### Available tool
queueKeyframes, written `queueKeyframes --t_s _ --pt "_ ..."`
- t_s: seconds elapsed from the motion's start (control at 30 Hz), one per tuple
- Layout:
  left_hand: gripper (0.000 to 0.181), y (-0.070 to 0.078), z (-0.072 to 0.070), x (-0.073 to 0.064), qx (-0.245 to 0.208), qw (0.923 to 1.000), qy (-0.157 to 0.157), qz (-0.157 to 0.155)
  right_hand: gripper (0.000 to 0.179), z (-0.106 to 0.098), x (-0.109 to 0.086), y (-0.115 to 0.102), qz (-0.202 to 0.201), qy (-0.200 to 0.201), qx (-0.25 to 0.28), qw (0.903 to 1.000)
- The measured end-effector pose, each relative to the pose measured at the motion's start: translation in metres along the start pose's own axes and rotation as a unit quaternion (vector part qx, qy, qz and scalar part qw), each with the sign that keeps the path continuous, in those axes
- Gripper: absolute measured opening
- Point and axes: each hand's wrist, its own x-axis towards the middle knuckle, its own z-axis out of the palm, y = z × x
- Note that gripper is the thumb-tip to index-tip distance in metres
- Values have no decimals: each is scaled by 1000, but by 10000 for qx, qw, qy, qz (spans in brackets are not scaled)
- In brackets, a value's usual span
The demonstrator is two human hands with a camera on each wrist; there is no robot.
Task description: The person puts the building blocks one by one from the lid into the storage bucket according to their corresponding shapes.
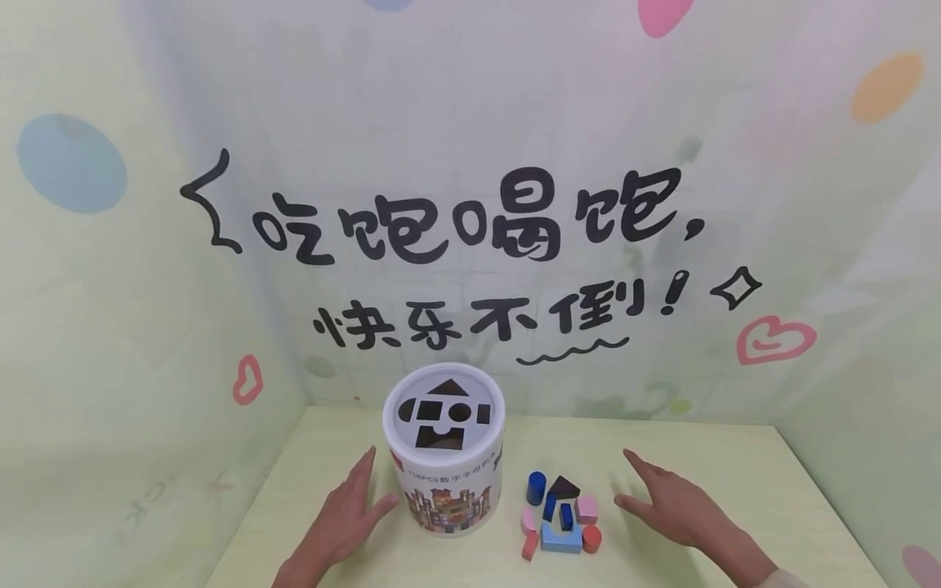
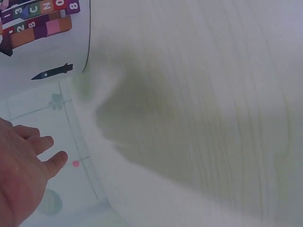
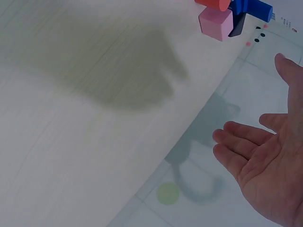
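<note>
A white cylindrical block bucket (image 1: 444, 490) stands upright on the table, its lid (image 1: 400, 433) cut with several shaped holes. Just left of it hovers my left hand (image 1: 349, 514), fingers extended and holding nothing. To the bucket's right lies a group of blocks: a blue cylinder (image 1: 536, 487), a dark triangle (image 1: 564, 488), a pink cube (image 1: 586, 510), a red cylinder (image 1: 591, 539), a light blue arch block (image 1: 561, 540) and several smaller pieces. My right hand (image 1: 680, 506) is right of the blocks, empty, with its fingers loosely extended. The right wrist view also shows the pink cube (image 3: 217, 23).
The pale wooden table (image 1: 323, 441) meets a printed cloth backdrop (image 1: 470, 122) at its back edge. Similar cloth walls (image 1: 110, 367) rise on both sides. Dark lettering and coloured shapes cover the cloth.
</note>
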Motion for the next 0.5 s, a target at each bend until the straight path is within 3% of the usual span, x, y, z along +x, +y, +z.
queueKeyframes --t_s 0.13,0.3,0.5 --pt "77 8 -3 4 -546 9980 -137 -302 84 -3 5 -3 83 -45 114 9999" --pt "72 20 -11 10 -1410 9865 -308 -777 76 -3 9 -8 181 -73 453 9988" --pt "66 32 -19 16 -2366 9691 -117 -688 72 0 11 -15 398 -244 1131 9925"
